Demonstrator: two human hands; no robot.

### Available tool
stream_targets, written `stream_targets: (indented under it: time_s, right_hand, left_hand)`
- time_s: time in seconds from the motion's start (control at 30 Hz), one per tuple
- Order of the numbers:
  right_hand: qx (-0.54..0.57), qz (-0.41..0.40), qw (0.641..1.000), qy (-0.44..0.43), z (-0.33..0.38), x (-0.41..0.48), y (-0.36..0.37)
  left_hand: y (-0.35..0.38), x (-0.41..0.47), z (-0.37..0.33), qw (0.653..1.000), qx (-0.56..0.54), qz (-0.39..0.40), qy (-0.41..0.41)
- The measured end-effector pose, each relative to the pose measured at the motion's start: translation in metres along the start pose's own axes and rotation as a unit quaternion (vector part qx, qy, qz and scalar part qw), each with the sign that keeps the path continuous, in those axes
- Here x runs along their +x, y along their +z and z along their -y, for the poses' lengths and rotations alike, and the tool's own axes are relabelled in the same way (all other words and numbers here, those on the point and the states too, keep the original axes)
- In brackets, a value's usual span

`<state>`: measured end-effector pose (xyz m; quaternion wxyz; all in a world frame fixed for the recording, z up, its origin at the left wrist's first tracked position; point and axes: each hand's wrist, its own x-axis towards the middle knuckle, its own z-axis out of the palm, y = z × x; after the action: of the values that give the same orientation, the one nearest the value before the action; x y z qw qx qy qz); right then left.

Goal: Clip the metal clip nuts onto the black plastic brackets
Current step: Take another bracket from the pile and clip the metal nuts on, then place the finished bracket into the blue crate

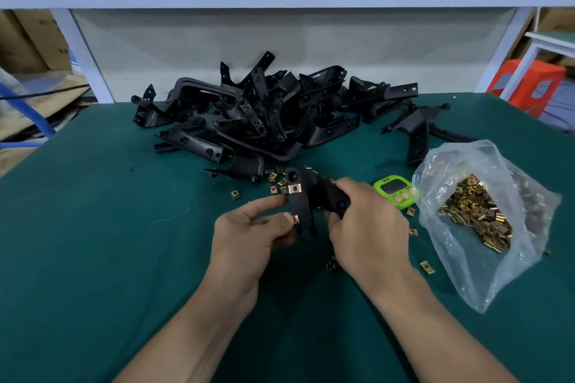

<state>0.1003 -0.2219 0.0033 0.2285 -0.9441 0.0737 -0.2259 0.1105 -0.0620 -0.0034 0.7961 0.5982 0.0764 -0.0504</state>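
Two hands meet over the green surface. The right hand wraps its fingers around one arm of a black bracket and holds it up off the surface. The left hand pinches a small clip nut between thumb and finger, right against the lower edge of that bracket. Another shiny nut already sits on the bracket higher up (it looks pinkish gold). Behind the hands lies a big pile of brackets, all tangled together. Some loose nuts are scattered just in front of the pile, and a few more lie near the right wrist. On the right, a clear plastic bag is full of gold nuts, and a little green timer sits between the bag and the held bracket.
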Motion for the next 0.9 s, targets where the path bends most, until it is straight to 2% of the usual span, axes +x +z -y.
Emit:
stream_targets:
  time_s: [0.2,0.37,0.43,0.57,0.7,0.9]
  right_hand:
    - [-0.006,0.003,1.0,0.004,0.006,-0.006,0.006]
    - [0.017,0.009,0.999,0.029,0.005,-0.005,0.01]
    - [0.039,0.0,0.998,0.045,0.005,-0.004,0.011]
    - [0.079,-0.014,0.995,0.065,0.003,-0.002,0.012]
    - [0.102,-0.011,0.994,0.043,0.005,-0.006,0.013]
    - [0.06,-0.006,0.998,0.019,0.009,-0.007,0.014]
  left_hand:
    - [0.001,0.001,0.004,0.997,0.063,0.028,0.031]
    - [0.006,-0.002,0.009,0.994,0.103,0.013,0.038]
    - [0.014,-0.004,0.011,0.987,0.142,0.012,0.069]
    - [0.023,-0.013,0.014,0.92,0.334,-0.042,0.202]
    - [0.018,-0.012,0.014,0.864,0.421,-0.105,0.255]
    - [0.009,0.0,0.017,0.859,0.428,-0.06,0.275]
